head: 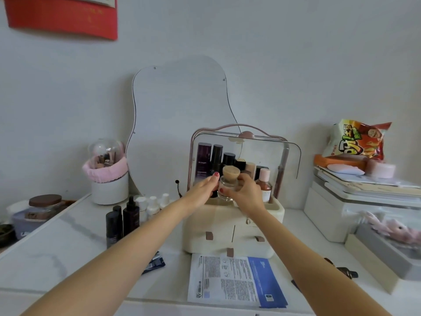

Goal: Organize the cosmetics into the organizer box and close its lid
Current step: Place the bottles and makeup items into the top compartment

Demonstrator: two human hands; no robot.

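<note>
- Your two hands meet at the open top of the organizer box (pixel 234 226), which stands on the white tabletop (pixel 68 242).
- Your right hand (pixel 245 192) is wrapped around a clear glass bottle (pixel 227 190) with a round tan stopper, thumb across its front; the bottle is upright at the box's front rim.
- Your left hand (pixel 204 190) reaches in from the left of the box with fingers straight, fingertips (pixel 215 176) touching the bottle's shoulder rather than curling around it.
- Inside the box, behind the bottle, stands a row of bottles: a tall purple bottle (pixel 203 163) at the left end, dark ones beside it, and a pink-capped bottle (pixel 264 181) at the right end.
- The box's clear lid (pixel 268 151) is raised, with a pink handle (pixel 247 134) on top.
- Left of the box, on the tabletop, stand two dark bottles (pixel 123 222) and, behind them, small white bottles (pixel 151 205).
- In front of the box lies a white and blue sachet (pixel 237 279); a dark blue packet (pixel 155 263) lies to the box's front left.
- Behind the box a wavy-edged mirror (pixel 180 124) leans on the wall.
- Far right of the box, a snack bag (pixel 357 140) sits on a stack of boxes.
</note>
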